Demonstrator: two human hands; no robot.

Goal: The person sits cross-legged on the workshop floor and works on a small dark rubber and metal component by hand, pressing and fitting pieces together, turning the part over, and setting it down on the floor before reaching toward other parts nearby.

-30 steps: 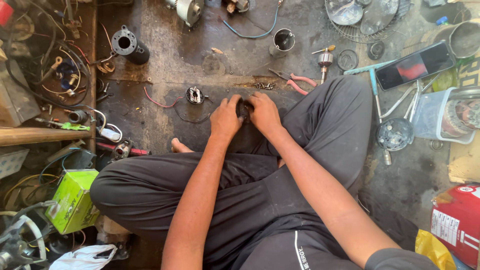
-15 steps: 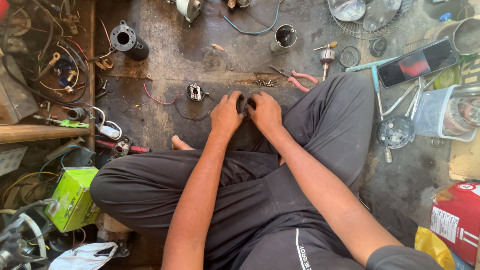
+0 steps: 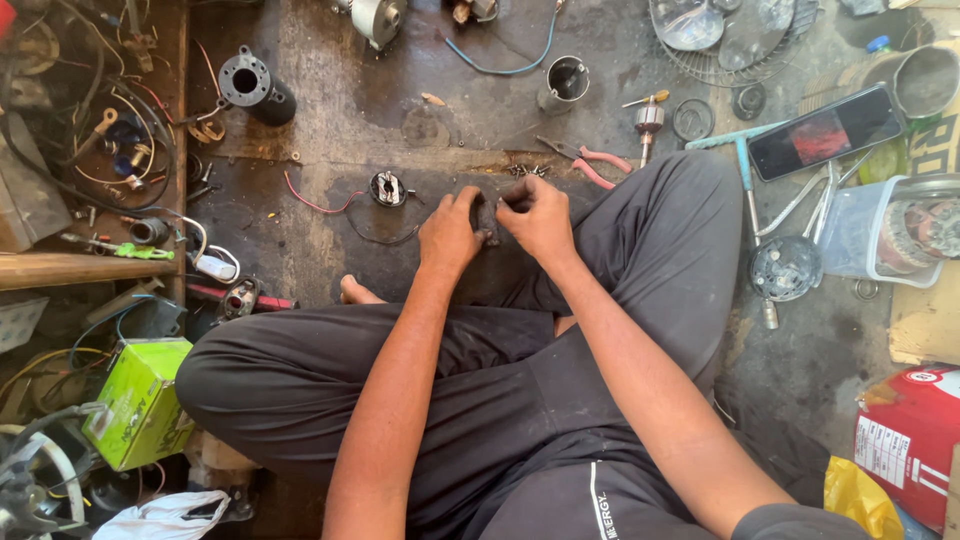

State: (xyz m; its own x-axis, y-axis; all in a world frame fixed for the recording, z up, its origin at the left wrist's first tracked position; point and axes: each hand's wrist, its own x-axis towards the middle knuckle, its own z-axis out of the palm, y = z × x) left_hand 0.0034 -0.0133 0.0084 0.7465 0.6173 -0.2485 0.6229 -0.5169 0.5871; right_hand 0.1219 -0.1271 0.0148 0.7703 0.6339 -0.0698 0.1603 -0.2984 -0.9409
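I sit cross-legged on a dark, oily floor [image 3: 420, 110]. My left hand [image 3: 450, 232] and my right hand [image 3: 538, 215] meet in front of my knees, both closed on a small dark metal part [image 3: 484, 220] held between the fingertips. Most of the part is hidden by my fingers. Just left of my hands lies a small round motor piece with red and black wires [image 3: 387, 188]. Pink-handled pliers [image 3: 590, 160] lie just beyond my right hand.
A black cylindrical motor housing [image 3: 255, 88] and a metal cup [image 3: 566, 80] stand farther out. A fan guard [image 3: 730, 35], a phone [image 3: 825, 130] and a clear plastic tub [image 3: 880, 230] lie at the right. Wires and tools crowd the left, with a green box [image 3: 140, 400].
Both hands stay together on the small part; the fingers shift only slightly. The view has drifted a little.
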